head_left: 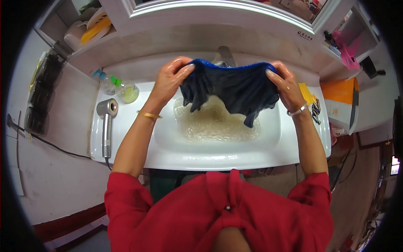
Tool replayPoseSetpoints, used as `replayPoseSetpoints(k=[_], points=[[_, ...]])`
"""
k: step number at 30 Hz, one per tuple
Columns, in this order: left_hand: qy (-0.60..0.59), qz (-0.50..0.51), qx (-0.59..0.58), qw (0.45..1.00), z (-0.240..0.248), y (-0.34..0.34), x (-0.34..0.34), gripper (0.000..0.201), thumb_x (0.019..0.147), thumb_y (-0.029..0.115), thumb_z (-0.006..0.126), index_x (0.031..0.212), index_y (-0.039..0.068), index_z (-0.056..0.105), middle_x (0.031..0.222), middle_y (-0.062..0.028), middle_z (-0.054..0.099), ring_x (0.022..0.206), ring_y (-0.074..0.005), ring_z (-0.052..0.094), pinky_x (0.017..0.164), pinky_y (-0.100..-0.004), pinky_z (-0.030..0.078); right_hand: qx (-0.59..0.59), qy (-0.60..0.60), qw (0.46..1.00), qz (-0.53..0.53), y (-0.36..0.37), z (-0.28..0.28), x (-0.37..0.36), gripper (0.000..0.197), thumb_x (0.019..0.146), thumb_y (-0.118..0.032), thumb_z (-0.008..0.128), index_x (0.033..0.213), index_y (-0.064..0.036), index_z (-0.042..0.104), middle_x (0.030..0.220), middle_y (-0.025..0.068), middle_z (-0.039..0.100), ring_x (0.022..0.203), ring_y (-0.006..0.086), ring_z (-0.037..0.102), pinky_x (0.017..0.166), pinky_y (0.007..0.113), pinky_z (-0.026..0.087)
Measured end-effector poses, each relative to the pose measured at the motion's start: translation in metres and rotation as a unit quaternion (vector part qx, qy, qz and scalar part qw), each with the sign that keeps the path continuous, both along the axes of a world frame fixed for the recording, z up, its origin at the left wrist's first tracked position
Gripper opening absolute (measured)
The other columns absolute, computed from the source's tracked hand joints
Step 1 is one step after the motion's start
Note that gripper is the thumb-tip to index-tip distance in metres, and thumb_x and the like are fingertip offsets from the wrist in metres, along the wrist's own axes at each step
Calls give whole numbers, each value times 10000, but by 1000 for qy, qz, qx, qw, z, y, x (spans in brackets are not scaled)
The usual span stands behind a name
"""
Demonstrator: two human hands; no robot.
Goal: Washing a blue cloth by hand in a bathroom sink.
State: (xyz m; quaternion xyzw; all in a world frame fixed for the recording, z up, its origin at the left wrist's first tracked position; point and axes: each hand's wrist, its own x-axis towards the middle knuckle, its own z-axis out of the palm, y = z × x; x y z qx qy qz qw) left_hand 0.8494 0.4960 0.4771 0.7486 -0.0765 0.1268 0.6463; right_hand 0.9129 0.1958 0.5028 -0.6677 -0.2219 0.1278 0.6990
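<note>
A wet, dark pair of shorts point(235, 88) with a bright blue waistband hangs over the white sink point(201, 160). My left hand point(174, 74) pinches one end of the waistband, thumb toward me. At the other end, my right hand point(286, 82) grips the band the same way, so it is spread wide between them. The legs of the shorts dangle just above cloudy, rippling water point(218, 124) in the basin. Behind the waistband the metal faucet point(226, 54) is partly hidden. Both hands look wet.
On the left ledge stand a silver hair dryer point(107, 122), a green-topped pump bottle point(127, 91) and a blue-topped bottle point(107, 85). To the right are an orange-and-white box point(339, 98) and small items. A mirror cabinet point(226, 14) overhangs the back.
</note>
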Motion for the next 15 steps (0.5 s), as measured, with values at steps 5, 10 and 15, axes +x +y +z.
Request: replayPoseSetpoints(k=[5,10,15], points=[[-53,-10,-69,996,21,-13,11,149,857,199,609,944,79,619,769,70,532,687,-15,424,602,-167,342,27,-14,1000,7,24,14,9,176,824,-165,636,946,-58,567,839,-18,553,796,55,515,750,193,430],[-138,-5,-14,990,38,-41,11,128,838,147,629,925,52,628,884,27,561,816,-69,520,756,-202,418,-84,-182,978,51,83,15,-13,299,740,-182,716,935,-27,551,784,-7,530,720,78,499,688,219,441],[-124,28,44,991,19,-38,0,423,716,248,730,1072,86,570,1071,-32,529,1008,-155,505,823,-278,423,-48,-147,988,19,106,-10,-10,150,753,-104,670,837,-25,574,680,-6,539,643,63,496,575,219,417]])
